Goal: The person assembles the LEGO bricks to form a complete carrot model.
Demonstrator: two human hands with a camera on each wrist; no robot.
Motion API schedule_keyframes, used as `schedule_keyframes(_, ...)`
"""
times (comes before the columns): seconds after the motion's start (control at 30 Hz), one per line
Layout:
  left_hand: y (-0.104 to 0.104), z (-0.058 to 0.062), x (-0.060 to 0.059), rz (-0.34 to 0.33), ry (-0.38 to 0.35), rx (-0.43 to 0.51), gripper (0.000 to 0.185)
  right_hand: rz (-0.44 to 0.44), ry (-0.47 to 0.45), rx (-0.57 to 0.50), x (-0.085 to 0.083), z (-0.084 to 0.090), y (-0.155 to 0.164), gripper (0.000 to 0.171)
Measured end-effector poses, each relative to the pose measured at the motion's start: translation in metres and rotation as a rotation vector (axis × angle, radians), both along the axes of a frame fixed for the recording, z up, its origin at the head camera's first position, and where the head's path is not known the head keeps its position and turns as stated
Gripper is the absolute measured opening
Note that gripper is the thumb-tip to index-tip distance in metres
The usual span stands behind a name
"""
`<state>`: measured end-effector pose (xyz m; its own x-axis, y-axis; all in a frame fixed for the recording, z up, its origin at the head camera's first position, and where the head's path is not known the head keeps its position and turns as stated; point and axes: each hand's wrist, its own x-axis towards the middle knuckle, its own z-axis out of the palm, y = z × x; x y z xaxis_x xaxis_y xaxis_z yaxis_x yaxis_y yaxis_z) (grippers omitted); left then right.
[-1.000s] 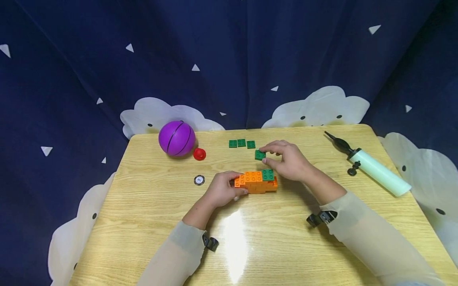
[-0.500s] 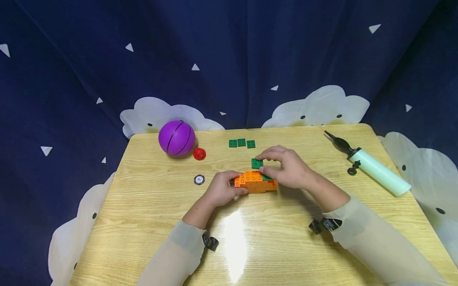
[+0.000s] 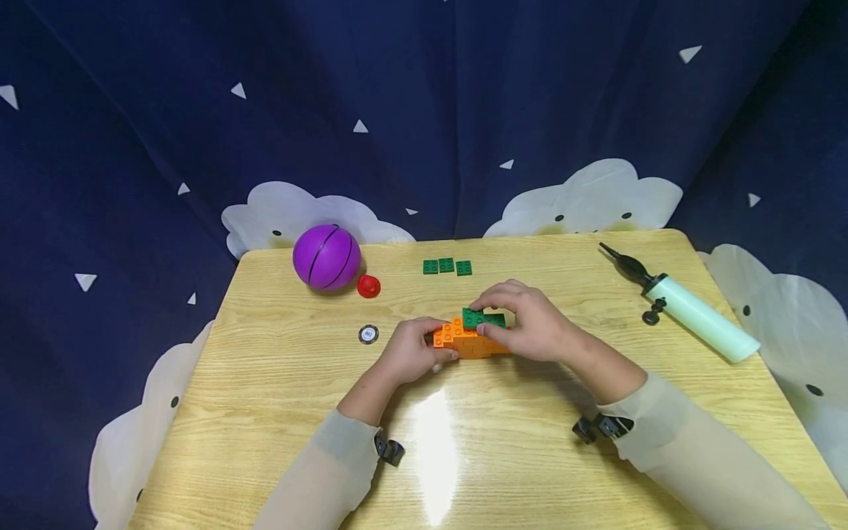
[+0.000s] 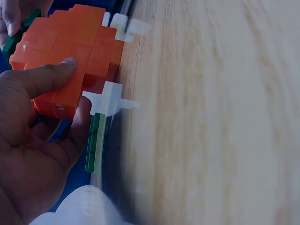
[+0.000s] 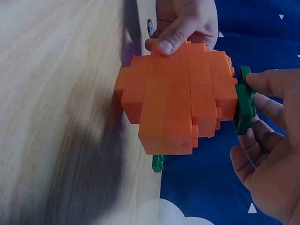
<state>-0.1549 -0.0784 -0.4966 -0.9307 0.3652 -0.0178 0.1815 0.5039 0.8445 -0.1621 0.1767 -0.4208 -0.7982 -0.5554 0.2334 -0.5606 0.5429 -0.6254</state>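
A stepped block of joined orange toy bricks (image 3: pixel 470 346) stands on the table. My left hand (image 3: pixel 414 350) grips its left end, thumb on the near face as the left wrist view shows (image 4: pixel 35 122). A flat green brick (image 3: pixel 495 320) sits on top toward the right. My right hand (image 3: pixel 533 324) pinches another flat green brick (image 3: pixel 472 318) between thumb and fingers, over the top beside the first one. In the right wrist view this pinched brick (image 5: pixel 244 75) looks tilted; whether it is pressed onto the studs I cannot tell.
Several loose flat green bricks (image 3: pixel 447 266) lie in a row at the back. A purple ball (image 3: pixel 327 257), a small red hat-shaped piece (image 3: pixel 369 286) and a poker chip (image 3: pixel 369 334) lie to the left. A hand pump (image 3: pixel 702 316) lies at the right on the wooden table (image 3: pixel 278 412).
My right hand has brought the pinched green brick down and slightly left, from behind the orange block to its top. The left hand has kept its grip in place.
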Motion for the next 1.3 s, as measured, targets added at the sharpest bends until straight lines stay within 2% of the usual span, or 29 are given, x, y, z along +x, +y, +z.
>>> schedule_keyframes(0.4, 0.0, -0.001, 0.0, -0.009, 0.009, 0.017, 0.042, 0.038, 0.072, 0.002, 0.003, -0.005, -0.002, 0.027)
schedule_keyframes(1.03, 0.0, 0.0, 0.0, -0.003, 0.015, 0.004, 0.043, 0.044, 0.092, 0.044, 0.001, -0.008, -0.003, 0.022)
schedule_keyframes(1.3, 0.001, 0.001, 0.0, -0.005, 0.008, 0.004, 0.043, 0.059, 0.06, -0.041, -0.003, -0.018, 0.001, 0.024)
